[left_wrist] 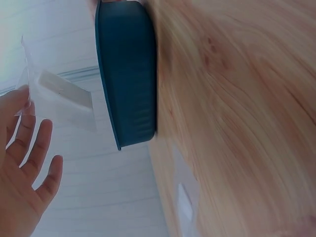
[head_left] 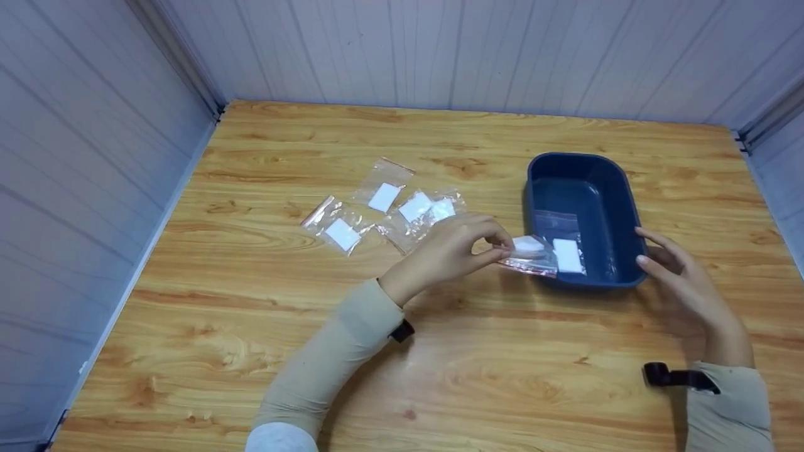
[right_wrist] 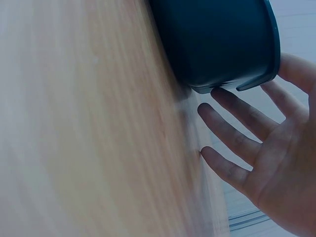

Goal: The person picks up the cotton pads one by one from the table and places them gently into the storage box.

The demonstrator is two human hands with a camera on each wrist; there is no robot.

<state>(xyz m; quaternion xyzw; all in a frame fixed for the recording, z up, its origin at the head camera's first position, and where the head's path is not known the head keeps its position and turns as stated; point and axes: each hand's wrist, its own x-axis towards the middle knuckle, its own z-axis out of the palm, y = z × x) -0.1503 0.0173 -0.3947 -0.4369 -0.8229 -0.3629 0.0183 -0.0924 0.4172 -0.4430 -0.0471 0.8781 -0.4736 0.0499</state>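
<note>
My left hand point(head_left: 447, 250) pinches the edge of a small clear zip bag point(head_left: 534, 263) between thumb and index finger. That bag has a white rectangular piece in it and hangs over the near left rim of a dark blue plastic bin point(head_left: 581, 188). In the left wrist view the bag point(left_wrist: 61, 101) is off the table, with the other fingers spread apart. My right hand point(head_left: 688, 285) holds the bin's right rim, thumb and index fingertips over the edge. Fingers of the right hand point(right_wrist: 276, 143) reach along the bin's outer wall. Inside the bin lies another bag with a white piece point(head_left: 569, 256).
Several more clear zip bags with white pieces lie left of the bin, among them one at the far left point(head_left: 342, 234) and one behind it point(head_left: 384, 196). Two overlap point(head_left: 416, 207) near the left hand. White panel walls point(head_left: 408, 56) border the wooden table point(head_left: 251, 345).
</note>
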